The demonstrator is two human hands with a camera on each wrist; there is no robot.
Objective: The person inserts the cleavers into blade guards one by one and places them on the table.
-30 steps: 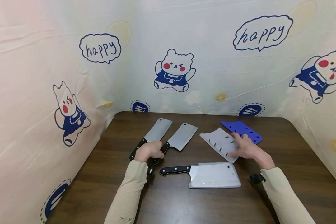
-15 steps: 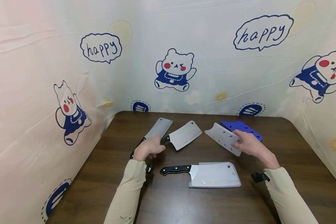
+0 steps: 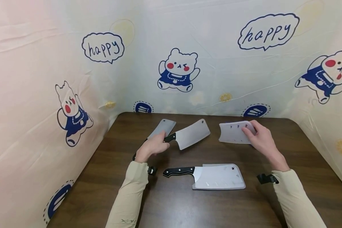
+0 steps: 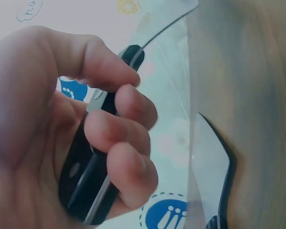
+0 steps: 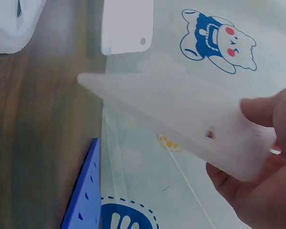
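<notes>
My left hand (image 3: 152,147) grips the black handle (image 4: 81,167) of a cleaver (image 3: 192,134), its fingers curled round it. The broad blade angles up to the right, above the table. In my right hand (image 3: 263,139) is a white blade guard (image 3: 231,133) with small slots, pinched near its right end between thumb and fingers. The guard's curved end faces the cleaver blade, with a gap between them. Behind the raised guard, a blue guard (image 5: 86,191) is mostly hidden in the head view. A second cleaver (image 3: 163,126) lies behind my left hand, its handle partly covered.
Nearer on the brown table (image 3: 176,205) lies a third cleaver (image 3: 179,171), its blade inside a whitish translucent guard (image 3: 219,182). A printed cloth (image 3: 211,69) with bears and "happy" bubbles stands round the table's back and sides.
My left hand has lifted the cleaver, its blade moving right and up. My right hand has picked up the white guard, raised it and turned it toward the cleaver, over the blue guard.
</notes>
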